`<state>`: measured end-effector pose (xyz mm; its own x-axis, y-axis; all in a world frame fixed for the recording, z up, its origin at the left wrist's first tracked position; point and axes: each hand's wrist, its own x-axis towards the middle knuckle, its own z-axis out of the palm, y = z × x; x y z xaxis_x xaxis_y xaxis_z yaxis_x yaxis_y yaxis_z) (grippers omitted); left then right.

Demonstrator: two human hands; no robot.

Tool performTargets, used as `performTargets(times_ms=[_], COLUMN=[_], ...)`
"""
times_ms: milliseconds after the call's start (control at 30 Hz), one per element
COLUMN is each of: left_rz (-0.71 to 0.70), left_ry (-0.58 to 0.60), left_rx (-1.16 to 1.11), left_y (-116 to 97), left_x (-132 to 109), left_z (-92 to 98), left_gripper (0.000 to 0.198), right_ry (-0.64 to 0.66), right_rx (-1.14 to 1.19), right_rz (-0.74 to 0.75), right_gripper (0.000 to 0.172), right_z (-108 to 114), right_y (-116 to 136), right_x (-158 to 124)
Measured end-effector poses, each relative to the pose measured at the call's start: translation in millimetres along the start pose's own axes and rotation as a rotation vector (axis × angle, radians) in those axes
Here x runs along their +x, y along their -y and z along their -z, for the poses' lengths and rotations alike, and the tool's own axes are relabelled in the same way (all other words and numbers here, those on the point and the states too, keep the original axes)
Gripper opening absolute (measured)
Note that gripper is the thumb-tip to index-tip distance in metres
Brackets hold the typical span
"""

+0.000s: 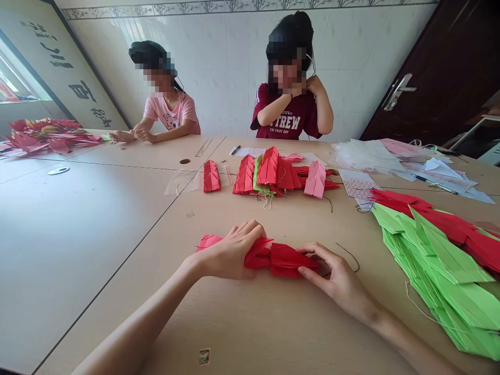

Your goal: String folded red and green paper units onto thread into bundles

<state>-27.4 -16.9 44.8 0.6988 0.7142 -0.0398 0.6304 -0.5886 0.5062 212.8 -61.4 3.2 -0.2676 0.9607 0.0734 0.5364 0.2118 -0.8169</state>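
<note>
My left hand [230, 252] wraps over a bundle of folded red paper [279, 259] lying on the light wooden table [250, 323]. A pink folded end [207, 240] sticks out from under that hand. My right hand [332, 276] holds the bundle's other end between thumb and fingers. A thin dark thread [349, 255] curves on the table just beyond my right hand. The part of the bundle under my left palm is hidden.
Folded stacks of red, pink and green paper [269, 174] stand ahead, and a large green-and-red pile [437, 265] lies at right. Two seated people [289, 99] [167, 99] are across the table. Loose papers [406, 166] lie far right; red paper pieces [47, 136] lie far left.
</note>
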Motion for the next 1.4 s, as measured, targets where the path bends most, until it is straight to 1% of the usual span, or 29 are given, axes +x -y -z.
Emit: performTargets(times_ms=[100, 233, 433, 633, 833, 1000, 1233, 1400], left_rz=[0.019, 0.033, 0.049, 0.097, 0.039, 0.068, 0.083, 0.081], left_ry=[0.042, 0.069, 0.047, 0.038, 0.006, 0.026, 0.02, 0.006], left_rx=[-0.036, -0.133, -0.183, -0.202, -0.199, -0.213, -0.252, -0.256], left_y=[1.9, 4.5, 6.1, 5.4, 4.3, 1.4, 1.1, -1.6], left_x=[0.7, 1.1, 0.6, 1.1, 3.2, 3.0, 3.7, 5.3], left_z=[0.2, 0.4, 1.4, 0.0, -3.8, -4.2, -5.2, -9.6], left_gripper=[0.03, 0.031, 0.034, 0.036, 0.038, 0.038, 0.04, 0.039], right_ry=[0.018, 0.028, 0.026, 0.038, 0.027, 0.019, -0.015, 0.003], right_rx=[0.014, 0.035, 0.056, 0.092, 0.108, 0.099, 0.071, 0.09], right_rz=[-0.013, -0.036, -0.051, -0.048, -0.046, -0.055, -0.036, -0.025], right_gripper=[0.024, 0.026, 0.028, 0.027, 0.028, 0.029, 0.028, 0.027], right_z=[1.2, 2.4, 3.2, 3.8, 3.7, 5.6, 4.5, 2.9], right_y=[-0.6, -1.8, -4.1, -3.3, -2.5, -5.2, -6.8, -3.6], right_x=[-0.2, -0.8, -0.3, -0.9, -1.2, -0.2, -0.6, -1.4])
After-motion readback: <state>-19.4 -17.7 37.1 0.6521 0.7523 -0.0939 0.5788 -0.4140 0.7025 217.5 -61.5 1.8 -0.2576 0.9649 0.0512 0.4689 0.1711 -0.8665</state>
